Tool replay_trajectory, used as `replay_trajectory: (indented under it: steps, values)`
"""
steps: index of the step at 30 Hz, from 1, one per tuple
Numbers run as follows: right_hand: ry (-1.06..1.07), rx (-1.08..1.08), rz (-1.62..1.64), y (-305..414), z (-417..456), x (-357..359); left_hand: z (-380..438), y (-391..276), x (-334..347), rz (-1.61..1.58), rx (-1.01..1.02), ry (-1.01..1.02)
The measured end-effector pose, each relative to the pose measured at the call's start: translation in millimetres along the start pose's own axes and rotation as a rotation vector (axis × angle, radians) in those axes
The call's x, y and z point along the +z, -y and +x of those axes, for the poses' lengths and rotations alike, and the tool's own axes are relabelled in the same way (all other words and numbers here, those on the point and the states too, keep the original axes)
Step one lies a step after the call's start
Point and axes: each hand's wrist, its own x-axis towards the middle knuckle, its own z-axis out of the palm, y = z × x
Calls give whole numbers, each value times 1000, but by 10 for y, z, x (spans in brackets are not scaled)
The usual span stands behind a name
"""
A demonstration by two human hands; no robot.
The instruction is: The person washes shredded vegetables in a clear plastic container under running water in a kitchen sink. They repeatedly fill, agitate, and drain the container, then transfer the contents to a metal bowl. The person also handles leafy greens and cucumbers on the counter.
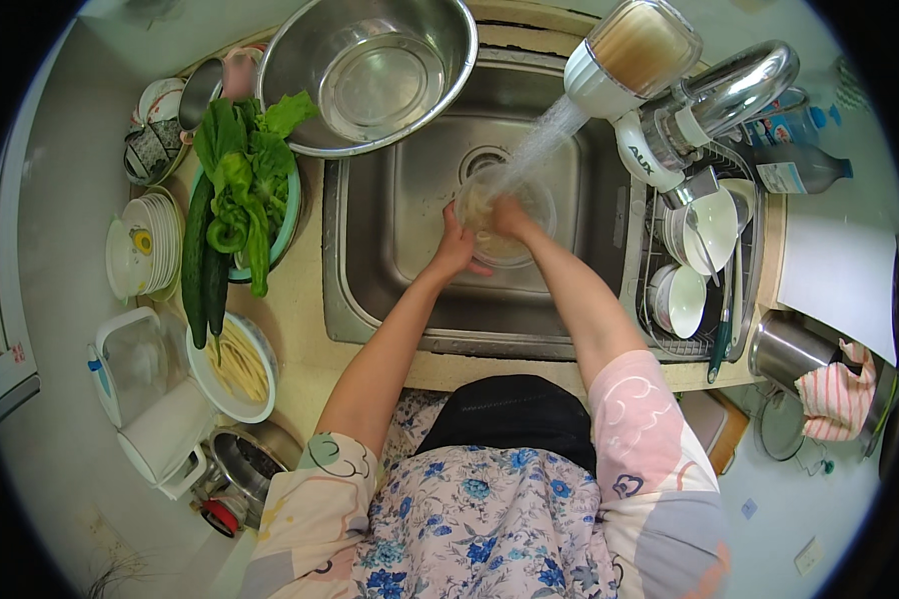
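Inside the stainless steel sink [404,247], a clear round plastic bowl [543,217] sits beneath the running water, close to the drain [483,159]. My left hand [457,243] holds the bowl by its near left side, with fingers spread along the wall and underneath. My right hand [508,217] reaches down into the bowl, its fingers blurred by water and pale contents that I cannot identify. A white AUX faucet filter [620,71] on the chrome faucet [757,71] sends a spray of water [543,135] into the bowl.
A large steel basin [382,82] overhangs the sink's far left corner. On the left counter are leafy greens [243,180], cucumbers [196,262] and a white bowl of yellowish strips [240,363]. A dish rack [708,314] with bowls [689,299] stands on the right.
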Motion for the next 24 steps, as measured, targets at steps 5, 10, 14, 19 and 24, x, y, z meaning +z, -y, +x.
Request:
replay_trajectory:
  steps: [5, 10, 14, 19, 24]
  values:
    - [222, 96, 903, -8, -305, -519, -47, -19, -30, -10, -5, 21]
    - [208, -59, 1267, -15, -704, -928, 0, 19, -43, 8, 13, 41]
    - [-161, -236, 301, -95, -808, -816, 14, 30, -39, 6, 6, 48]
    - [-58, 35, 634, 104, -689, -805, -11, 37, -51, 6, 41, 35]
    - [131, 359, 1777, 41, -623, -1015, -39, 13, -60, 7, 24, 37]
